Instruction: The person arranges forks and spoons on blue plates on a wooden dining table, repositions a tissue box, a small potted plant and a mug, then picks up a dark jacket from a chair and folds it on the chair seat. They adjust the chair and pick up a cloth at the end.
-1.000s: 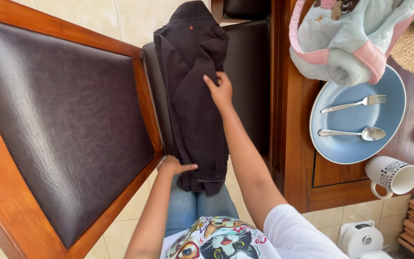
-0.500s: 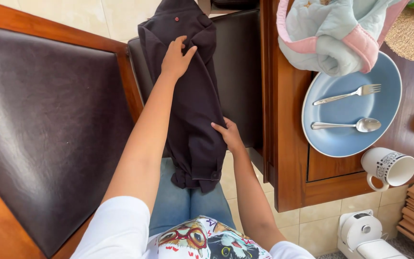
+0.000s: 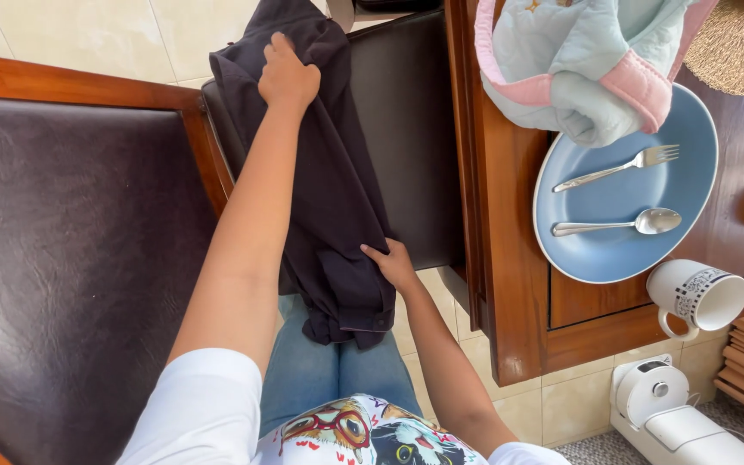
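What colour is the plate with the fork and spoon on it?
The plate is pale blue, seen clearly in the head view.

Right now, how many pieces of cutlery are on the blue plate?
2: a fork on the upper part of the blue plate and a spoon below it. The quilted cloth could hide more.

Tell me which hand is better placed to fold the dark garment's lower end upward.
Probably the right hand: it rests at the lower part of the dark garment, near the hem. The left hand presses the far top end on the chair.
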